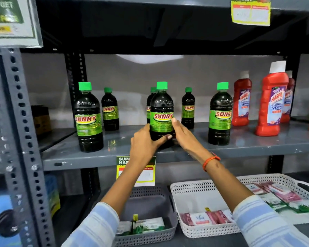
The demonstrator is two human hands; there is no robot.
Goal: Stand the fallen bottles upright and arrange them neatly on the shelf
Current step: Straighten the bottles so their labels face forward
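Note:
Several dark bottles with green caps and green "SUNNY" labels stand upright on the grey metal shelf (114, 154). Both hands grip the middle front bottle (161, 111), upright near the shelf's front edge. My left hand (146, 141) wraps its lower left side, thumb across the front. My right hand (182, 132) holds its right side, thumb on the label. Another front bottle (88, 118) stands to the left and one (220, 114) to the right. Smaller-looking bottles (110, 111) (188, 108) stand behind; one is partly hidden behind the held bottle.
Red Harpic bottles (272, 104) stand at the shelf's right end. Below are a grey basket (146, 234) and a white basket (210, 188) holding packets. A perforated steel upright (21, 139) rises at the left. A price tag (143, 175) hangs from the shelf edge.

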